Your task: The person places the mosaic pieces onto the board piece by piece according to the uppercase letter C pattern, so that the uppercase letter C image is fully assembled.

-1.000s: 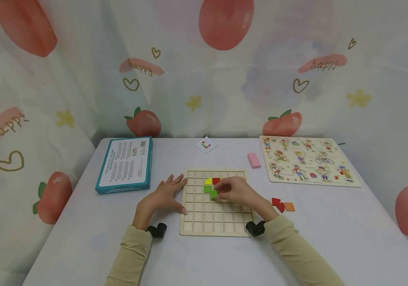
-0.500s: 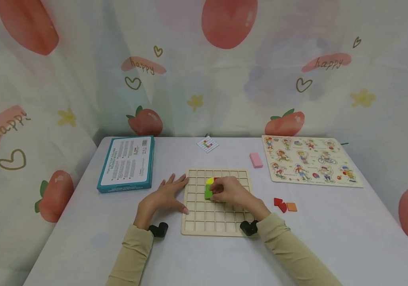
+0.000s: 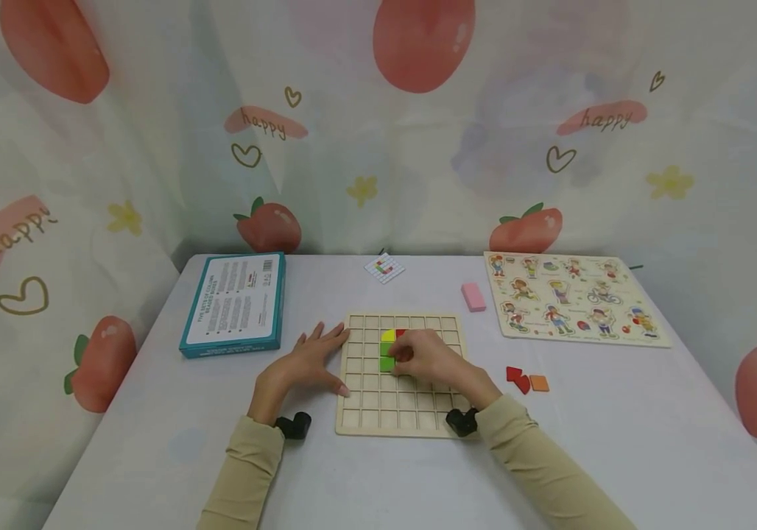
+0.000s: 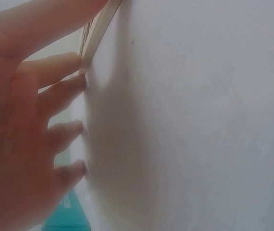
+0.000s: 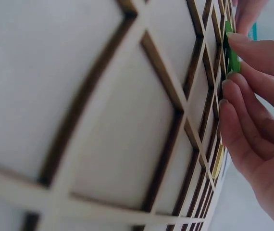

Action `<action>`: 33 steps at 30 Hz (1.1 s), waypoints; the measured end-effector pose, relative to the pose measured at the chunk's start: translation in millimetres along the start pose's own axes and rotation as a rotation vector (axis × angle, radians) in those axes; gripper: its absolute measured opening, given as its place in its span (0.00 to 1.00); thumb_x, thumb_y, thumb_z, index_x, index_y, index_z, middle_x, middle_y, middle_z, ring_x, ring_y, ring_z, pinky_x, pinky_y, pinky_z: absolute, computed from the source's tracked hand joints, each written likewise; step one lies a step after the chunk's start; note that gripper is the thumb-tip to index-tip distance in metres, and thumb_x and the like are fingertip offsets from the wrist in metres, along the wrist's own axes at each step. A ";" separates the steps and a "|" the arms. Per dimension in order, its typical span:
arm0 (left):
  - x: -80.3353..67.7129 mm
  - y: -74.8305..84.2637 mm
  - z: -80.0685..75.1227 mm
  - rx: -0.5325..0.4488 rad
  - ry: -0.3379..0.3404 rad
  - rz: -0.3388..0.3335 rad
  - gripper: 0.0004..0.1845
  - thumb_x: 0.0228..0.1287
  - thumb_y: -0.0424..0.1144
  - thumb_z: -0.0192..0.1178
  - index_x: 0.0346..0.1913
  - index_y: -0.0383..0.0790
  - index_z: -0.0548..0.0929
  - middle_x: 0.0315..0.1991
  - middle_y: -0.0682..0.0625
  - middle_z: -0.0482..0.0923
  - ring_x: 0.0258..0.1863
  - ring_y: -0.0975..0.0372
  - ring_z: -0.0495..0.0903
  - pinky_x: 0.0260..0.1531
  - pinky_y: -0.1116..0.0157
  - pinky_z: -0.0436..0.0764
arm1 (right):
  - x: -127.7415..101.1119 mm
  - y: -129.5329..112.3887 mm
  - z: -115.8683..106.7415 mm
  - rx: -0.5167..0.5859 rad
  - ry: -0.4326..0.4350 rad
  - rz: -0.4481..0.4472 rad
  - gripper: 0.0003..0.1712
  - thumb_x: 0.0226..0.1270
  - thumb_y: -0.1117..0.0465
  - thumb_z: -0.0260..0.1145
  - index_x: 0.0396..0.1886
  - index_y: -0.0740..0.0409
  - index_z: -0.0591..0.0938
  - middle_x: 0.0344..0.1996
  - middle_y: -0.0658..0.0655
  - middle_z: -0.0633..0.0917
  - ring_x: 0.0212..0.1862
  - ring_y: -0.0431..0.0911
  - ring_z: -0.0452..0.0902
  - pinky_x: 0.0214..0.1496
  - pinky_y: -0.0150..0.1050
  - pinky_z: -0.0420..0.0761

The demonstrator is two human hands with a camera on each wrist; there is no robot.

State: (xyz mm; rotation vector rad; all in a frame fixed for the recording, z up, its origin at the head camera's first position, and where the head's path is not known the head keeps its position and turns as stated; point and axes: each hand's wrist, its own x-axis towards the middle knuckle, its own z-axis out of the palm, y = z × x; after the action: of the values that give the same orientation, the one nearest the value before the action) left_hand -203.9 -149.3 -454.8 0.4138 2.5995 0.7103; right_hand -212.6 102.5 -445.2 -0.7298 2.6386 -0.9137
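Observation:
A wooden grid board point(image 3: 358, 421) lies on the table between both hands. My right hand point(image 3: 433, 359) is over its upper middle, thumb and fingers pinching a green square tile point(image 3: 387, 364) at one of the cells. In the right wrist view the thumb tip is on the edge of this green tile point(image 5: 233, 55). Directly above it sits another green tile point(image 3: 386, 349), then a yellow rounded tile point(image 3: 388, 336) with a red tile point(image 3: 400, 334) beside it, partly hidden by my fingers. My left hand point(image 3: 308, 364) is spread, its fingertips and thumb resting at the board's left edge.
Two red pieces point(image 3: 518, 379) and an orange square point(image 3: 539, 383) lie right of the board. Behind are a pattern card point(image 3: 384, 269) and a pink block point(image 3: 473, 297). A picture puzzle board point(image 3: 580, 302) lies at right, a teal box point(image 3: 233, 305) at left.
My right hand has brought the green tile down and left into the cell below the other green tile, where it now sits level. The left hand has stayed at the board's edge.

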 end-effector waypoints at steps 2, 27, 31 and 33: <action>0.1 -0.6 0.3 -0.003 0.003 0.003 0.59 0.41 0.52 0.78 0.77 0.49 0.55 0.79 0.54 0.44 0.79 0.50 0.32 0.76 0.45 0.35 | -2.0 2.5 -0.9 0.012 0.001 -0.006 0.14 0.55 0.62 0.75 0.42 0.59 0.87 0.35 0.51 0.87 0.35 0.38 0.79 0.41 0.33 0.81; -1.2 -3.7 1.5 -0.023 0.011 0.029 0.59 0.41 0.51 0.78 0.77 0.47 0.55 0.79 0.53 0.45 0.79 0.50 0.33 0.77 0.46 0.34 | -72.5 57.3 -38.5 -0.054 0.158 0.017 0.05 0.61 0.61 0.70 0.37 0.51 0.86 0.32 0.43 0.84 0.34 0.37 0.75 0.36 0.30 0.76; -1.1 -3.4 1.8 -0.019 0.016 0.026 0.59 0.41 0.50 0.79 0.77 0.48 0.55 0.79 0.54 0.45 0.79 0.50 0.33 0.77 0.46 0.35 | -85.0 69.0 -43.8 -0.074 0.179 0.048 0.06 0.60 0.61 0.70 0.38 0.50 0.85 0.33 0.43 0.84 0.34 0.36 0.74 0.35 0.30 0.76; -1.6 -3.1 1.3 -0.021 0.017 0.028 0.59 0.41 0.50 0.79 0.77 0.48 0.55 0.79 0.54 0.45 0.79 0.50 0.33 0.77 0.46 0.35 | -90.6 74.1 -46.8 -0.083 0.194 0.063 0.07 0.60 0.62 0.70 0.39 0.50 0.85 0.33 0.44 0.84 0.33 0.36 0.74 0.35 0.30 0.76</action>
State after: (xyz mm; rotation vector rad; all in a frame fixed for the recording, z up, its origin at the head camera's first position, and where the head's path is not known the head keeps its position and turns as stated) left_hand -202.5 -151.9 -456.9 0.4399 2.6047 0.7537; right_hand -182.2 224.8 -449.5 -0.5995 2.8670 -0.9037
